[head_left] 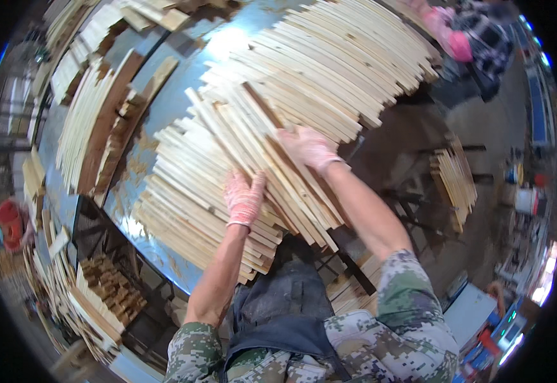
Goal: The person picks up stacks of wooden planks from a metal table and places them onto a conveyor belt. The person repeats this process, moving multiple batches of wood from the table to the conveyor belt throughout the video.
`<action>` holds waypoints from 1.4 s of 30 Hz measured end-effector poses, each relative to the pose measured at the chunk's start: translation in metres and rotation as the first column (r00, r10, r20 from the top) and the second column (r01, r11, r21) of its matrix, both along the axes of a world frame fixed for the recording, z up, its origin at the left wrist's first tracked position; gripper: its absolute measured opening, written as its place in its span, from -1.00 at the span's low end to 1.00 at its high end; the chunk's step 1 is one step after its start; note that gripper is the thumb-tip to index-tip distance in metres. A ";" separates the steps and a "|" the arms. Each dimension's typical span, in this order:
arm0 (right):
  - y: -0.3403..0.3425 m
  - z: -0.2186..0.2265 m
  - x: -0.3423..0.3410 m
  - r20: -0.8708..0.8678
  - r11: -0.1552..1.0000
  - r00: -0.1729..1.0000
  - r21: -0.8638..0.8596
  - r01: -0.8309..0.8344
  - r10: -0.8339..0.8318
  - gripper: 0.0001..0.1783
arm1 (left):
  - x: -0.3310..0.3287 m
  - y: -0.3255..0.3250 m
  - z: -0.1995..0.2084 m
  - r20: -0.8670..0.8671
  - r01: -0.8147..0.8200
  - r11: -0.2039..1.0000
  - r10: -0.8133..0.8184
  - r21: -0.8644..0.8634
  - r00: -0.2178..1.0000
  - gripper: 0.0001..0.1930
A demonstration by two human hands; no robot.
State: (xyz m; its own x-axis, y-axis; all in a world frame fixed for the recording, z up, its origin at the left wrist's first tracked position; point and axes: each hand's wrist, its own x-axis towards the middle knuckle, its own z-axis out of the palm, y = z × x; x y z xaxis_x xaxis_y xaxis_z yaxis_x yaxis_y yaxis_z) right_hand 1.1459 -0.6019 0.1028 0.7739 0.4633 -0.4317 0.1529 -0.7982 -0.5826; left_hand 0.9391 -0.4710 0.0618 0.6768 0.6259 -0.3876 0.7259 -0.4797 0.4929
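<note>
Blue-topped table (162, 254) packed with pale wood, two gloved hands on the strips!

Wide workshop around you, and that blue surface runs diagonally through the frame, sawdust (139, 163) scattered at its left. Dead centre, a raised bundle of wooden strips (269, 156) slants from upper left to lower right, and it's right between your hands! Your left hand (245, 198), in a pink-and-white glove, lies at the bundle's left side, thumb spread from the fingers; whether they grip a strip, you can't tell from this view. Over to your right hand (308, 148), gloved to match, resting on the bundle's right side, fingers close together and pointing left; how firmly they hold is hidden too.

Below the left hand, a flat row of strips (183, 185) fans across the table. Upper right of centre, a far longer row (336, 60) fills the surface, and beyond it, at the frame's upper right, stands a co-worker (486, 54) in plaid and pink gloves. Upper left, brown boards (109, 127) flank more pale lengths. Bottom centre, your dark apron (285, 297) sits close to the strip ends.
</note>
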 end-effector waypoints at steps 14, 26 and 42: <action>-0.048 0.107 -0.156 -0.071 0.922 0.938 0.172 0.346 -0.338 -0.09 | -0.098 -0.012 0.089 0.363 0.018 0.645 0.406 -0.764 0.839 -0.17; -0.151 0.198 -0.430 0.139 0.807 0.799 0.201 0.556 -0.585 0.05 | -0.298 -0.083 0.193 0.560 0.361 0.593 0.189 -0.720 0.806 -0.11; -0.480 0.209 -0.606 0.189 0.392 0.352 0.262 0.882 -0.917 -0.04 | -0.345 -0.401 0.204 0.560 0.608 0.090 -0.303 -0.789 0.771 0.02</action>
